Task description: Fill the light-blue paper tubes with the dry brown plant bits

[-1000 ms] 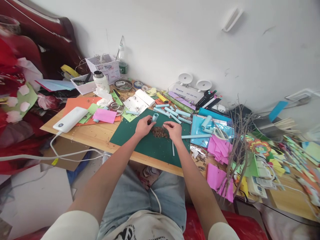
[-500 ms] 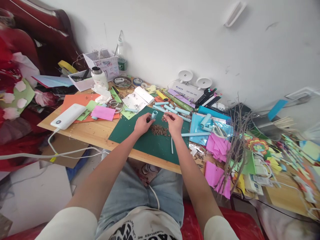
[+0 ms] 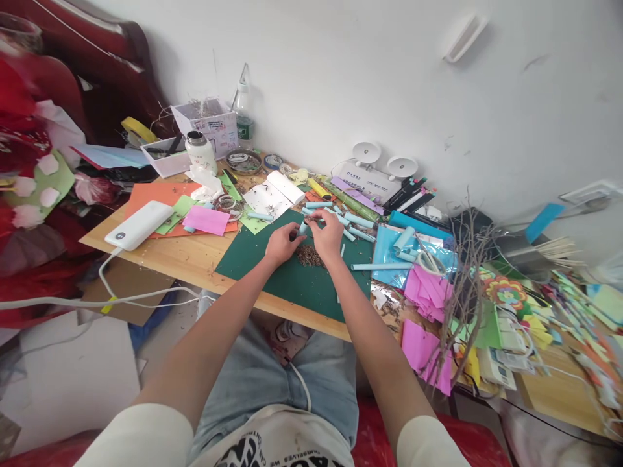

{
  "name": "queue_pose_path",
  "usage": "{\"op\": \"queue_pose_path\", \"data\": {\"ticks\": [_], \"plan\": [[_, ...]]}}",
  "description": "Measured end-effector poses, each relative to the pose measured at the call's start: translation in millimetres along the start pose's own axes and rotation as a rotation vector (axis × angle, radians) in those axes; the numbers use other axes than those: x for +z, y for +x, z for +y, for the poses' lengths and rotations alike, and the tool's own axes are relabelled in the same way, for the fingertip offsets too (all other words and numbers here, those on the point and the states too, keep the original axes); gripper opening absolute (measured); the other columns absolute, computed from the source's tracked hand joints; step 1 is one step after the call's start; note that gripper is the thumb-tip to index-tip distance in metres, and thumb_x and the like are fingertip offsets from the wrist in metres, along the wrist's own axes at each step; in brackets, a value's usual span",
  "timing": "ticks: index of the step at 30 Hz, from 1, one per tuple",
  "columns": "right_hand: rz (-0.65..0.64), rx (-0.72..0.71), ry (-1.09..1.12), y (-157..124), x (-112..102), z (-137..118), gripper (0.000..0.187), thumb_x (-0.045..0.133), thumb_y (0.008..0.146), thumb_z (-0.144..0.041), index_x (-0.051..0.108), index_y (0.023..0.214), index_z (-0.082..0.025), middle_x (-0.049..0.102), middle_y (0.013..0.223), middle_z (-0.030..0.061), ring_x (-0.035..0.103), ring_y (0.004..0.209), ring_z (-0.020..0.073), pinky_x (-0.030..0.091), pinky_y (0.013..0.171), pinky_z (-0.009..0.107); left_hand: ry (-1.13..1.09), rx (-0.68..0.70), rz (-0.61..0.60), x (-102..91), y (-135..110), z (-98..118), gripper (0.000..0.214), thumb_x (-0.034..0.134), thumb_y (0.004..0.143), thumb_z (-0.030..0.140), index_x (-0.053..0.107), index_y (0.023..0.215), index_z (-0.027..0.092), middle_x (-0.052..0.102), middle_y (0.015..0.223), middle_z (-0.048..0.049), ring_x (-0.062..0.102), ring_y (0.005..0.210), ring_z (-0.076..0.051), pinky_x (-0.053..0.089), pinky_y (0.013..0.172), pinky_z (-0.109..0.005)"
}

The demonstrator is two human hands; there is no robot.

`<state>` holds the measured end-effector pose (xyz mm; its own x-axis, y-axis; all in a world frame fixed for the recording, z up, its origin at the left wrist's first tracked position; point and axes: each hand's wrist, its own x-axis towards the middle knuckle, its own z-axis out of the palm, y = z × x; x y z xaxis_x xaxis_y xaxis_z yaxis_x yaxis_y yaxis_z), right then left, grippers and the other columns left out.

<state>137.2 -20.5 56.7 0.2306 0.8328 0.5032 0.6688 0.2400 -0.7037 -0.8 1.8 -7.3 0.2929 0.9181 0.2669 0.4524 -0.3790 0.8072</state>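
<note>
My left hand [image 3: 281, 242] is closed around a short light-blue paper tube [image 3: 304, 227], held upright over the dark green cutting mat [image 3: 253, 259]. My right hand [image 3: 327, 235] is pinched at the tube's open top, its fingertips together on something too small to make out. A small heap of brown crumbled bits [image 3: 309, 257] lies on the mat just below both hands. Several more light-blue rolled tubes [image 3: 357, 220] lie on the mat behind my hands.
A white power bank [image 3: 139, 224] with its cable sits at the left on orange paper [image 3: 150, 194]. A white flask [image 3: 200, 150], boxes and a bottle stand by the wall. Pink paper [image 3: 426, 288], dry twigs [image 3: 462, 285] and coloured scraps crowd the right side.
My right hand has moved left from beside the brown heap up to the top of the tube held in my left hand. The camera shifted slightly.
</note>
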Motion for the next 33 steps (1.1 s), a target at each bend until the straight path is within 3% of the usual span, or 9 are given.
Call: {"op": "queue_pose_path", "data": {"ticks": [4, 10, 15, 19, 23, 27, 30, 33], "plan": [[-0.034, -0.041, -0.009, 1, -4, 0, 0.010, 0.063, 0.081, -0.031, 0.067, 0.081, -0.021, 0.069, 0.101, 0.0081, 0.060, 0.100, 0.0253, 0.049, 0.084, 0.039, 0.013, 0.017, 0.001, -0.2, 0, 1, 0.018, 0.061, 0.082, 0.036, 0.063, 0.096, 0.024, 0.070, 0.085, -0.0016, 0.064, 0.078, -0.018, 0.048, 0.071, -0.028], [-0.096, 0.034, 0.072, 0, -11, 0, 0.022, 0.065, 0.079, -0.035, 0.068, 0.095, -0.022, 0.069, 0.099, 0.0063, 0.062, 0.090, 0.0221, 0.052, 0.075, 0.035, 0.022, 0.003, -0.005, -3.1, -1, 5, 0.019, 0.061, 0.083, 0.037, 0.063, 0.096, 0.024, 0.070, 0.086, -0.0022, 0.063, 0.078, -0.019, 0.048, 0.069, -0.028], [-0.067, 0.088, 0.162, -2, -13, 3, 0.024, 0.066, 0.076, -0.036, 0.066, 0.094, -0.020, 0.068, 0.102, 0.0075, 0.064, 0.079, 0.0199, 0.055, 0.072, 0.034, 0.015, 0.014, 0.001, -3.1, -1, 5, 0.019, 0.061, 0.083, 0.038, 0.063, 0.096, 0.024, 0.070, 0.084, -0.0020, 0.064, 0.078, -0.019, 0.048, 0.070, -0.028], [-0.044, 0.188, 0.257, -1, -11, 4, 0.021, 0.059, 0.081, -0.037, 0.064, 0.091, -0.019, 0.069, 0.091, 0.0064, 0.065, 0.076, 0.0202, 0.056, 0.071, 0.035, 0.025, 0.007, -0.001, -2.5, -1, 5, 0.020, 0.061, 0.083, 0.038, 0.063, 0.096, 0.024, 0.071, 0.087, -0.0025, 0.065, 0.081, -0.019, 0.049, 0.074, -0.029], [-0.006, 0.045, 0.119, -4, -15, -3, 0.019, 0.049, 0.086, -0.028, 0.066, 0.091, -0.020, 0.066, 0.096, 0.0080, 0.063, 0.084, 0.0209, 0.054, 0.078, 0.037, 0.030, 0.011, 0.015, -2.9, -1, 5, 0.020, 0.062, 0.082, 0.040, 0.062, 0.095, 0.023, 0.070, 0.086, -0.0026, 0.064, 0.080, -0.019, 0.049, 0.073, -0.028], [-0.095, -0.184, -0.085, -12, -18, -8, 0.015, 0.054, 0.085, -0.026, 0.068, 0.090, -0.022, 0.059, 0.112, 0.0108, 0.056, 0.108, 0.0258, 0.049, 0.094, 0.042, 0.035, 0.021, 0.015, -3.6, -2, 5, 0.017, 0.059, 0.083, 0.035, 0.062, 0.095, 0.023, 0.070, 0.083, -0.0024, 0.063, 0.077, -0.019, 0.047, 0.069, -0.027], [-0.140, -0.190, -0.125, -14, -16, -4, 0.018, 0.064, 0.081, -0.030, 0.068, 0.096, -0.023, 0.057, 0.115, 0.0116, 0.054, 0.110, 0.0280, 0.046, 0.099, 0.045, 0.044, 0.017, 0.013, -3.8, -2, 6, 0.017, 0.057, 0.084, 0.032, 0.063, 0.096, 0.023, 0.070, 0.084, -0.0030, 0.063, 0.077, -0.019, 0.047, 0.069, -0.028], [-0.180, -0.109, -0.040, -11, -10, 3, 0.022, 0.061, 0.083, -0.031, 0.067, 0.103, -0.022, 0.061, 0.107, 0.0094, 0.060, 0.094, 0.0241, 0.051, 0.090, 0.041, 0.036, 0.011, 0.004, -4.1, -2, 6, 0.018, 0.059, 0.083, 0.034, 0.063, 0.096, 0.023, 0.070, 0.085, -0.0030, 0.064, 0.079, -0.019, 0.048, 0.071, -0.028]]}}
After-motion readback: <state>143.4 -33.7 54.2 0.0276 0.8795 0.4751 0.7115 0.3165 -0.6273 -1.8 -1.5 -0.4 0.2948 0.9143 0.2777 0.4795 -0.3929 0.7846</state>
